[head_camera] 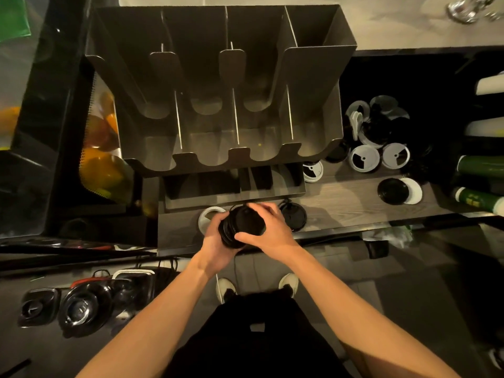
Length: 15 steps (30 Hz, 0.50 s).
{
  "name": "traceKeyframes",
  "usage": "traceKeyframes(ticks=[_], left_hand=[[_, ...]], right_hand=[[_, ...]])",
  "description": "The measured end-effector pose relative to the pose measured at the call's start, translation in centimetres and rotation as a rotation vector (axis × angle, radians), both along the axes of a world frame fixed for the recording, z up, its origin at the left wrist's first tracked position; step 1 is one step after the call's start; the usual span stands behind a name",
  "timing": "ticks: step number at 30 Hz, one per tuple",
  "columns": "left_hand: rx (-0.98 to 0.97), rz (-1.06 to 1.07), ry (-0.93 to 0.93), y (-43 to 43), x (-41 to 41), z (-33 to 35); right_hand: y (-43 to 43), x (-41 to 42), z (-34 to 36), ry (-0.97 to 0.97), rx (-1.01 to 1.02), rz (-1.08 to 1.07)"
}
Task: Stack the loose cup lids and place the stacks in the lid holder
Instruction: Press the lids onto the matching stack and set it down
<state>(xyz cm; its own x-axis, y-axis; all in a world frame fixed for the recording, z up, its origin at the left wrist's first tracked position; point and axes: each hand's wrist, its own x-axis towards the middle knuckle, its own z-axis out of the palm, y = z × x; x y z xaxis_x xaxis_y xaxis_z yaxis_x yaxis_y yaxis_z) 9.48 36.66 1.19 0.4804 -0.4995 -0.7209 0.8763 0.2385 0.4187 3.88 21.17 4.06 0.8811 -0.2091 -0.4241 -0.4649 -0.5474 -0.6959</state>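
Currently left hand (215,242) is cupping the stack of black lids (242,226) from 7 o'clock, fingers curled round it. Right hand (271,227) is gripping it from 4 o'clock. Stack is hovering above the tabletop (341,203), with the lid holder (207,77) at 12 o'clock. Judgement: light, thin, slippery plastic, so pressing both ends is looking safest. Loose lids (365,158) are lying at 2 o'clock. No writing is reading legibly.

This looks like a café or drinks-shop counter. A compartmented lid holder (308,85) stands on the dark desk (349,197) beside loose cup lids (365,158) and wrapped cup stacks (480,165). Blender jugs (84,306) sit lower left, near oranges (101,170).
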Motion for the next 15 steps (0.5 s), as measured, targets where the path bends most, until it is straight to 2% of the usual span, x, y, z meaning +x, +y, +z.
traceKeyframes(ticks=[5,8,11,15], left_hand=[[0.019,0.052,0.041,-3.6,-0.7,0.0],[0.049,0.103,0.055,-5.2,-1.0,-0.4],[0.042,0.099,0.075,-6.5,-1.3,-0.9],[0.045,0.1,0.063,-8.2,-1.5,-1.4]], right_hand=[[-3.7,-1.2,-0.7,0.003,0.089,-0.112],[-6.6,-2.3,-1.3,-0.04,-0.053,-0.17],[-9.4,-3.2,-2.4,0.006,-0.197,-0.107],[-11.3,-3.0,-4.2,0.05,-0.243,0.023]])
